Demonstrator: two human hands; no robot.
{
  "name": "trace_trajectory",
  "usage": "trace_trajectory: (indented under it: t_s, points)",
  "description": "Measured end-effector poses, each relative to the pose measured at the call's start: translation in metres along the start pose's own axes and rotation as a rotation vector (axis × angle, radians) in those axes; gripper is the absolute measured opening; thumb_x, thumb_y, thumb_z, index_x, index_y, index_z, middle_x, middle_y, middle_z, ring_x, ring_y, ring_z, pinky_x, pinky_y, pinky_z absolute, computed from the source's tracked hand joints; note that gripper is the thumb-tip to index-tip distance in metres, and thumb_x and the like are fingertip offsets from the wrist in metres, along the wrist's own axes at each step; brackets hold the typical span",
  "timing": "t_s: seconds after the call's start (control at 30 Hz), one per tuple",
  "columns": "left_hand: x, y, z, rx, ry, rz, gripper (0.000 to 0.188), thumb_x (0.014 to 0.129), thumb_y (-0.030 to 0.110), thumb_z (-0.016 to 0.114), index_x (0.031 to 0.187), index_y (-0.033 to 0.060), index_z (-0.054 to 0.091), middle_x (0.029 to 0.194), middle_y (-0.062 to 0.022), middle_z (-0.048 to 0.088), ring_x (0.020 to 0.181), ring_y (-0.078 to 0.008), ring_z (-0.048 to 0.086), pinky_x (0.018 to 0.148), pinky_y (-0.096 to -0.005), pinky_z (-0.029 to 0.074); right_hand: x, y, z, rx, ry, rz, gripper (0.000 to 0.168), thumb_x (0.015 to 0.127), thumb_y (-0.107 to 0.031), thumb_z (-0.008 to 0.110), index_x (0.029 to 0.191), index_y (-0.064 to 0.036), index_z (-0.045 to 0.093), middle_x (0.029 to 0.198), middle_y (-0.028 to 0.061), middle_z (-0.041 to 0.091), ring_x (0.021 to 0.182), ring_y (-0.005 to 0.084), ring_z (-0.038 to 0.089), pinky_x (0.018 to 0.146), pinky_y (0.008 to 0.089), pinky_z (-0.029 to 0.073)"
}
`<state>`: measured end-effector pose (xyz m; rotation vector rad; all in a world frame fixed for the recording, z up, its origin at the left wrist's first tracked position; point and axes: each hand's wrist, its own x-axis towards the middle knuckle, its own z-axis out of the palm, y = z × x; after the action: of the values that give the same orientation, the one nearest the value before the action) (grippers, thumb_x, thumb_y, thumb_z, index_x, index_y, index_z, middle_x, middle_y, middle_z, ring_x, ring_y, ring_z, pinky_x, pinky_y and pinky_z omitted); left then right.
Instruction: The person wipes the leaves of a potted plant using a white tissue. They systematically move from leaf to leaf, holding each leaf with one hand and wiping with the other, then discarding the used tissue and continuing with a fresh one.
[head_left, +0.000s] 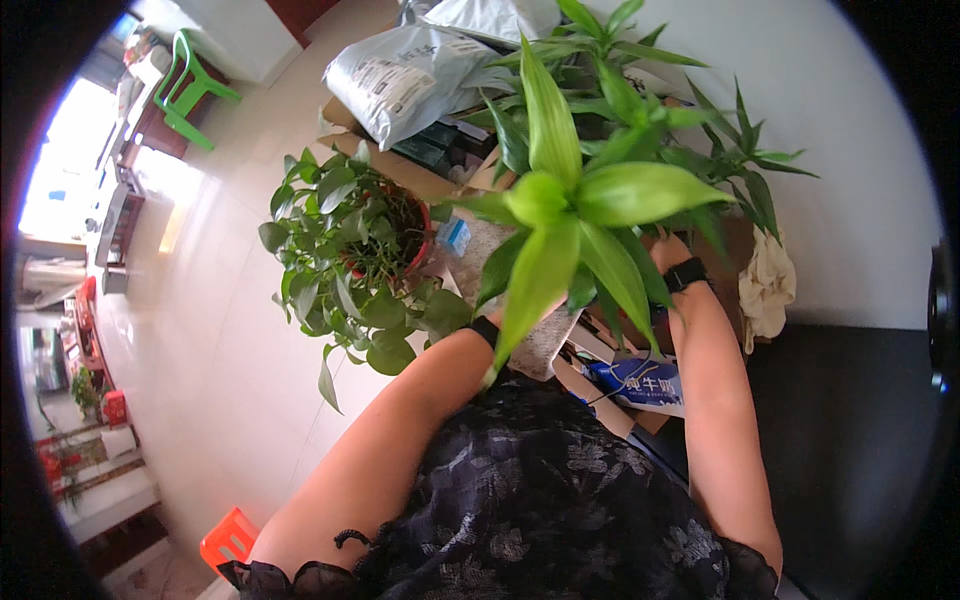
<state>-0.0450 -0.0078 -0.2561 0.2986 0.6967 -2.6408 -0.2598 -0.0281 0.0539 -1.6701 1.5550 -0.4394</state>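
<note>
A tall leafy green plant (551, 199) rises close in front of me and hides much of both hands. My left hand (553, 306) reaches in under its leaves; its fingers are hidden. My right hand (670, 251) is partly visible among the leaves on the right, its fingertips covered by foliage. What either hand holds cannot be seen. Left of the tall plant stands a trailing plant (352, 247) in a red pot (426, 238). A small blue and white box (454, 235) lies beside that pot on a speckled surface (536, 345).
Silver plastic parcels (409, 75) lie on an open cardboard box (409, 171) behind the plants. A blue milk carton box (645, 384) and a black surface (840, 450) are at the right, near a cream cloth (766, 289). An orange stool (229, 536) stands lower left, a green chair (187, 90) farther off.
</note>
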Motion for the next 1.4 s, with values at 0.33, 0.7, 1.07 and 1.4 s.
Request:
trace_trajectory:
  t_s: [0.33,0.7,1.07,1.4]
  points:
    - [-0.029,-0.071,0.137,1.450,-0.080,0.807,0.043,0.084,0.029,0.057,0.118,0.0061,0.048,0.115,-0.0133,0.053,0.107,-0.0254,0.050,0.089,-0.0437,0.037,-0.035,0.016,0.031,0.275,0.368,-0.062,0.035,0.079,-0.026,0.063,0.107,-0.004,0.059,0.106,0.0127,0.062,0.094,0.0257,0.058,0.081,0.0369,0.044]
    - [-0.043,-0.029,0.120,2.005,0.139,0.482,0.044,0.082,0.028,0.058,0.118,0.0049,0.048,0.111,-0.0129,0.054,0.101,-0.0271,0.053,0.088,-0.0390,0.042,-0.075,-0.018,0.071,-0.148,0.252,0.331,0.047,0.089,-0.024,0.051,0.130,-0.005,0.040,0.126,0.0114,0.048,0.108,0.0254,0.051,0.090,0.0390,0.041]
    - [-0.072,-0.061,0.142,1.560,0.256,0.685,0.040,0.075,0.015,0.065,0.111,0.0023,0.052,0.103,-0.0125,0.058,0.093,-0.0244,0.056,0.082,-0.0356,0.044,-0.071,0.028,0.136,-0.916,0.592,0.042,0.031,0.087,-0.016,0.052,0.113,-0.001,0.050,0.121,0.0143,0.048,0.111,0.0278,0.046,0.099,0.0401,0.035]
    - [-0.053,-0.066,0.180,1.563,0.022,0.731,0.029,0.077,0.012,0.064,0.104,0.0024,0.057,0.100,-0.0118,0.059,0.092,-0.0227,0.056,0.083,-0.0339,0.044,-0.070,0.016,0.131,-0.133,0.748,-0.056,0.026,0.082,-0.010,0.058,0.106,-0.002,0.056,0.109,0.0140,0.054,0.101,0.0300,0.050,0.091,0.0417,0.038]
